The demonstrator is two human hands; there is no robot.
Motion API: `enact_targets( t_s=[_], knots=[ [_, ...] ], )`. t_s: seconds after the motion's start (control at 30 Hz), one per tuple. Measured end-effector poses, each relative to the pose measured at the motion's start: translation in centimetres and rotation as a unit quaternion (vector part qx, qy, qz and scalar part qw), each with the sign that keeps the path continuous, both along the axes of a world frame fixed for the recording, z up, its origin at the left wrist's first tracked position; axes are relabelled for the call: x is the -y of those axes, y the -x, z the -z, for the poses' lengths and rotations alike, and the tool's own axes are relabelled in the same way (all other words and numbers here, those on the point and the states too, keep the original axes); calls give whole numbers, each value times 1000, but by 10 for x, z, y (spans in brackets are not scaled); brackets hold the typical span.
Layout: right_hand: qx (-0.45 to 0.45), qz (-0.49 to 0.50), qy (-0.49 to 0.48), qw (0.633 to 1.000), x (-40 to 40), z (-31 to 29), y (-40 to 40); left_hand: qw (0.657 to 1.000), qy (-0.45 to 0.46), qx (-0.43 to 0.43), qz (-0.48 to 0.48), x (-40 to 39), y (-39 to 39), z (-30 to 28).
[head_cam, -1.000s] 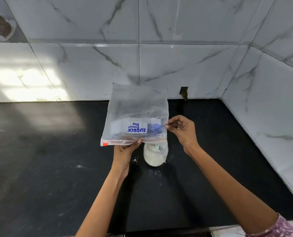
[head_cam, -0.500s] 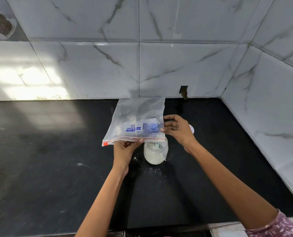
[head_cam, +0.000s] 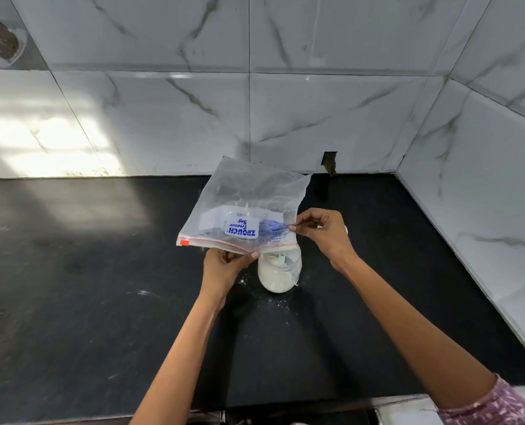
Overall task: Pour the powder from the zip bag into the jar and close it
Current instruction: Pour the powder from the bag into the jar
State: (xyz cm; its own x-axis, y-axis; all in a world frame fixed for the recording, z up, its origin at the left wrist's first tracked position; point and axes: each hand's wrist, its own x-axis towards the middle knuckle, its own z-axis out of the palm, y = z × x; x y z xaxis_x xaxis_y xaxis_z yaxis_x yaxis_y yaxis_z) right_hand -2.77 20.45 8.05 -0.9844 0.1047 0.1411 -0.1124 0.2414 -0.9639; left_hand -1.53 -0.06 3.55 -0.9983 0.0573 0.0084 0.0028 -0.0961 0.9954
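Zip bag held inverted above jar, mouth edge down. Left hand pinches mouth edge at bag's 6 o'clock; right hand pinches side at 3 o'clock. Jar on black counter, powder specks around; marble-tiled corner walls.

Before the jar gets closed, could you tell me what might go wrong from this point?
The zip bag, held upside down by the left hand and right hand, hangs mostly beside the jar, so leftover powder may miss. Spilled powder already dots the counter. Lowering the bag could nudge the jar.
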Motion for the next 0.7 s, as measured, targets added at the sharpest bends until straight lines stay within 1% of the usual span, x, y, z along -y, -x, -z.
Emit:
enact_targets(
  t_s=[0.2, 0.27, 0.4, 0.53, 0.6, 0.7],
  knots=[
    [27, -23, -12, 999, -7, -1, 0, 1000, 2, -15, -21, 1, 3, -2],
    [42, -41, -4, 998, -8, 3, -4, 1000, -6, -20, -21, 1, 2, -2],
    [60, -36, -9, 998, -12, 4, -7, 1000, -15, -17, -7, 0, -1, 0],
    [46, -24, -13, 999, -11, 1, -9, 1000, -5, -22, 9, 0, -1, -1],
    [41, -31, -32, 998, -9, 0, -11, 1000, -8, -20, 14, 1, -1, -1],
    [34, -13, -31, 999, -9, -2, -10, 999, 0, -27, 17, 3, -1, -2]
  ],
)
